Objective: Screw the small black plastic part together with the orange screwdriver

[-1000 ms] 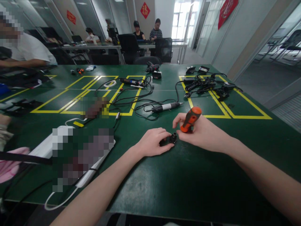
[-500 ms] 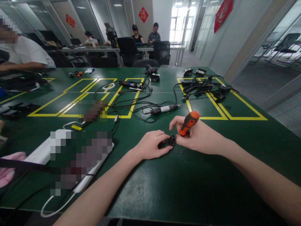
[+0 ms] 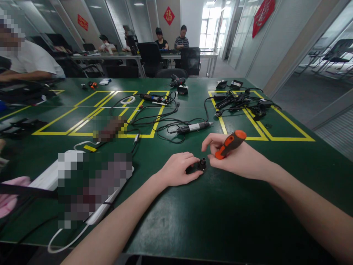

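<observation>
My left hand [image 3: 182, 169] rests on the green table [image 3: 171, 224], thumb and fingers closed around a small black part [image 3: 202, 165] with a round metal-looking post on top. Just right of it, my right hand [image 3: 234, 156] grips a screwdriver [image 3: 231, 143] with an orange and grey handle. The handle leans up and to the right. I cannot make out the screwdriver's blade, and its tip stands apart from the black part or is hidden by the fingers.
Beyond my hands lies a grey and black electric screwdriver [image 3: 194, 127] with a looping cable. A tangle of black cables [image 3: 234, 101] sits at the right back, a drill [image 3: 177, 81] at the far edge. White power strips [image 3: 100, 213] lie left. A person in white [image 3: 35, 60] sits far left.
My right hand has moved slightly right with the screwdriver, whose handle now leans further to the right. My left hand and the black part have stayed in place.
</observation>
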Motion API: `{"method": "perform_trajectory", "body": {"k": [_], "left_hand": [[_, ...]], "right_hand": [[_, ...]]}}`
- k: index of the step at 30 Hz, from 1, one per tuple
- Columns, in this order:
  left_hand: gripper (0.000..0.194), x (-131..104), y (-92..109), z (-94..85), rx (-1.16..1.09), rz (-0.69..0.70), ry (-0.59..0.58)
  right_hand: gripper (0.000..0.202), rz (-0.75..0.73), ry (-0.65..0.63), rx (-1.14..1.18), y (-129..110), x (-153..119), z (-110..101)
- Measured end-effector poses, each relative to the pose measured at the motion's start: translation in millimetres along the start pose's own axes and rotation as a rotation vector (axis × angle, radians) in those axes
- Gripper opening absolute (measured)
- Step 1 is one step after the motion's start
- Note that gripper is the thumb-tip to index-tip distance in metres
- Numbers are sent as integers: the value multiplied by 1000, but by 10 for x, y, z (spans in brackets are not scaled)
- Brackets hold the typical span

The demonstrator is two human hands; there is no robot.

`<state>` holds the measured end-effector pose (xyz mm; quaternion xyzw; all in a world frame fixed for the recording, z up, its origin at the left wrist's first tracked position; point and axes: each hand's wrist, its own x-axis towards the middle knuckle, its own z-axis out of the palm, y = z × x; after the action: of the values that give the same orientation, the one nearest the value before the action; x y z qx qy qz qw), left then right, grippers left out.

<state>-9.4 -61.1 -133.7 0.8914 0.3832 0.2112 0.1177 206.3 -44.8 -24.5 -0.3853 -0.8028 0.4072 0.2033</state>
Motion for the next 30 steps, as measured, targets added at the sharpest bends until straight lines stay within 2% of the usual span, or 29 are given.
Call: {"method": "perform_trajectory", "body": {"k": [14,24,30], "left_hand": [[25,3,13,-5,5,-1,6],[25,1,1,1,10,4,6],[25,2,8,-1,-1,-1,6]], "right_hand": [[21,24,32,-49,-6,30,33],[22,50,-19,1,44,6,-13],[26,68,-2,54,34,21,-2]]}}
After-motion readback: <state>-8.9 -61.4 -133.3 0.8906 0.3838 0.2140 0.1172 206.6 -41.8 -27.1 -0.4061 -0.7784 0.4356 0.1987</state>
